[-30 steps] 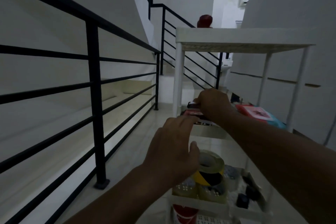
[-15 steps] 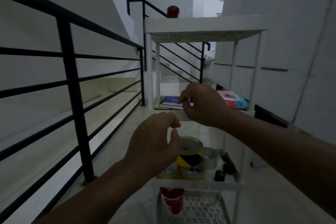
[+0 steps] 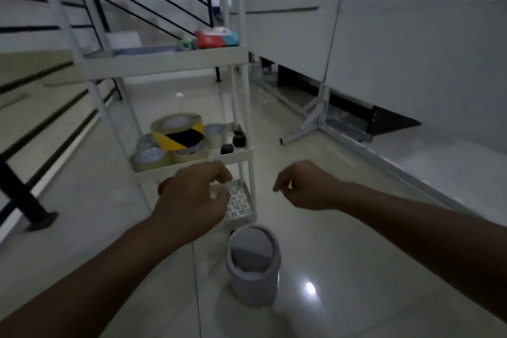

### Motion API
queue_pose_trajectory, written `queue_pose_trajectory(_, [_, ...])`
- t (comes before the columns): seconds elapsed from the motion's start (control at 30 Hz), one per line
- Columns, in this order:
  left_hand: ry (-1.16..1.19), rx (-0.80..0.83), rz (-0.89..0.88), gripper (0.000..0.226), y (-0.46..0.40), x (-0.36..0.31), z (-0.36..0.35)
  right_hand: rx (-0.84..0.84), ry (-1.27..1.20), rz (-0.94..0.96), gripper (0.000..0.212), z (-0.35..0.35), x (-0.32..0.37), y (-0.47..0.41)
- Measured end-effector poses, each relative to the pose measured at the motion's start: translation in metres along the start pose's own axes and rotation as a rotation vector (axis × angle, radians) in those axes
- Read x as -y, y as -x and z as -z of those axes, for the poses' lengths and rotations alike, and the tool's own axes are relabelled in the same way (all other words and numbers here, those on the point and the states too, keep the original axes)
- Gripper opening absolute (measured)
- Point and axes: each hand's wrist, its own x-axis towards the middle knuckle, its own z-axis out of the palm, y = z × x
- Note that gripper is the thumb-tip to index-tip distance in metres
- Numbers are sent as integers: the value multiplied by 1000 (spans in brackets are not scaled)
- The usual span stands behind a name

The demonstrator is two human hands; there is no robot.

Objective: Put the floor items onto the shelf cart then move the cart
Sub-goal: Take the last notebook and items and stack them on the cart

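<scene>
Now both hands hang in the air in front of the white shelf cart [image 3: 175,62], neither one touching anything. Left hand [image 3: 192,200] sits low over the cart's near edge, fingers [image 3: 219,173] curled loosely together in a half fist with nothing held. Right hand [image 3: 304,186] floats just to the right of the cart, well clear of it, fingers [image 3: 279,184] curled inward too and holding nothing. On the cart's middle shelf, a yellow-and-black hazard tape roll [image 3: 178,132] stands stacked on top of several clear packing tape rolls [image 3: 151,159], with a few small black items [image 3: 233,143] just beside them toward the right rail; what those are is too blurred to tell. Upper shelf carries a red and teal pack [image 3: 216,37] at its far right corner and a flat bluish item [image 3: 148,50] lying to the left of it. Bottom shelf shows a perforated base [image 3: 238,203], and something red [image 3: 164,185] peeks out just behind the left hand. Down on the glossy tiled floor [image 3: 356,269], a small grey bin with a swing lid [image 3: 253,263] stands upright just in front of the cart's near corner, below and between the two hands. Black stair railing [image 3: 24,195] runs along the left side.
</scene>
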Motion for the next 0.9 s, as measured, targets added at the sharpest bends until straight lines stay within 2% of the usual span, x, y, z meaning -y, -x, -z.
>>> queue_pose_trajectory(0.23, [20, 107, 4, 26, 2, 16, -53, 224, -61, -239, 19, -101, -51, -5])
queue_pose_trajectory(0.37, [38, 141, 43, 35, -2, 36, -78, 299, -102, -338, 31, -155, -61, -25])
queue_pose_trajectory(0.57, [64, 191, 98, 40, -2, 64, -116, 336, -60, -353, 48, -211, -75, -56])
queue_pose_trajectory(0.77, [109, 230, 110, 41, -2, 79, -141, 401, 15, -363, 37, -245, -81, -75])
queue_pose_trajectory(0.9, [124, 228, 116, 34, -3, 85, -144, 468, -51, -434, 31, -246, -82, -82])
